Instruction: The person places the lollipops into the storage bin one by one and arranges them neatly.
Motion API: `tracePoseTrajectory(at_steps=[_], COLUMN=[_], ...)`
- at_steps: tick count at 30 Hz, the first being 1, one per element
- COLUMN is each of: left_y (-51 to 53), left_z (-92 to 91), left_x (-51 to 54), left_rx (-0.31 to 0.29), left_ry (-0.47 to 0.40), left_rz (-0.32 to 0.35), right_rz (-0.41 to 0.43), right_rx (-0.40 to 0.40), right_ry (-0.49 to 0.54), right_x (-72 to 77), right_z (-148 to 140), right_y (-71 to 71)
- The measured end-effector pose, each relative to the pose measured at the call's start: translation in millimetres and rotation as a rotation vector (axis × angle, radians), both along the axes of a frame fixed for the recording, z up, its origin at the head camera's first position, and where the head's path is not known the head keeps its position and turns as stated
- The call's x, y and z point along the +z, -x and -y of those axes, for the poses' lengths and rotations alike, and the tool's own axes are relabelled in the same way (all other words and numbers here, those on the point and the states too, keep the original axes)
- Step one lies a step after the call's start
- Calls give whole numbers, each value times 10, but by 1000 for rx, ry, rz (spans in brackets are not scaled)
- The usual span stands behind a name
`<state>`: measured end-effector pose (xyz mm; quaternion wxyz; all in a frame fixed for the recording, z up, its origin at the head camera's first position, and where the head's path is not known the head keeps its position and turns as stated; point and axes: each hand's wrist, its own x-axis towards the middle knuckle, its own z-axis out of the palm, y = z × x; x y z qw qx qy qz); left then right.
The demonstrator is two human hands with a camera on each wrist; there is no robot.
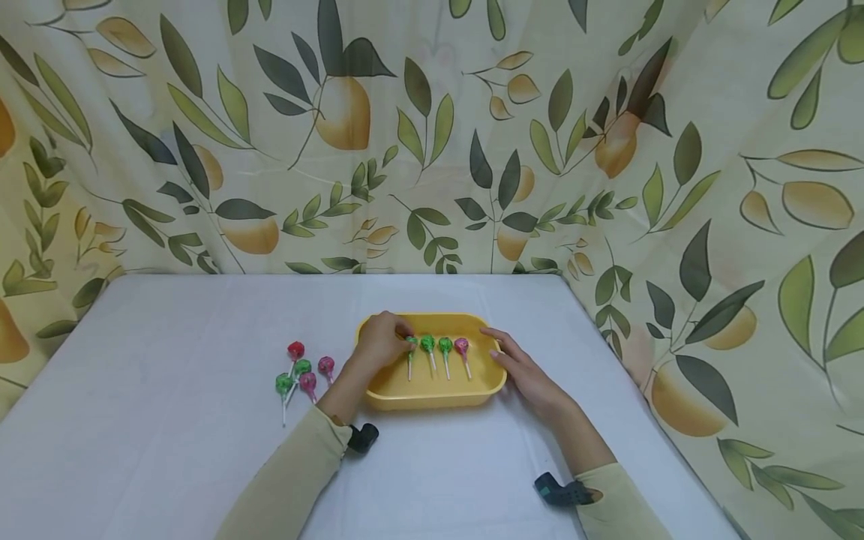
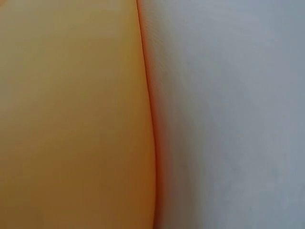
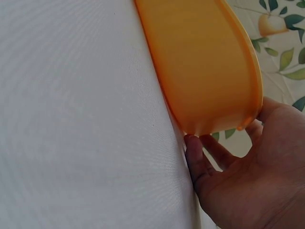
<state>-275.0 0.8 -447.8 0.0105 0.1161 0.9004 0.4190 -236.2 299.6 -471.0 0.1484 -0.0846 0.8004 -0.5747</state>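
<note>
We'd guess nearly halfway: four round green and pink lollipops [image 1: 428, 343] sit in our rounded yellow plastic tray [image 1: 432, 399], left hand [image 1: 383, 337] pinching the leftmost, right hand [image 1: 529, 373] gripping the edge; five loose lollipops [image 1: 307, 381] remain on smooth white cloth [image 1: 169, 375].

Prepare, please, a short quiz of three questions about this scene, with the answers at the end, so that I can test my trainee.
1. How many lollipops can be seen outside the yellow tray?
2. True or false: the right hand touches the tray.
3. Inside the tray, the rightmost lollipop is: A) red, B) pink, C) green.

Key: 1. Five. 2. True. 3. B.
</note>
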Motion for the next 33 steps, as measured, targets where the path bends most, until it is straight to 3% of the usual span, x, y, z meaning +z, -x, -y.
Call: tracePoseTrajectory(at_steps=[16, 33], left_y=[3, -14], left_z=[-18, -41], left_x=[5, -17], left_rx=[49, 49], left_ry=[87, 80], left_rz=[13, -14], right_rz=[-8, 2], right_rx=[-4, -23], right_ry=[-9, -31], right_x=[-1, 12], right_z=[20, 18], right_y=[31, -9])
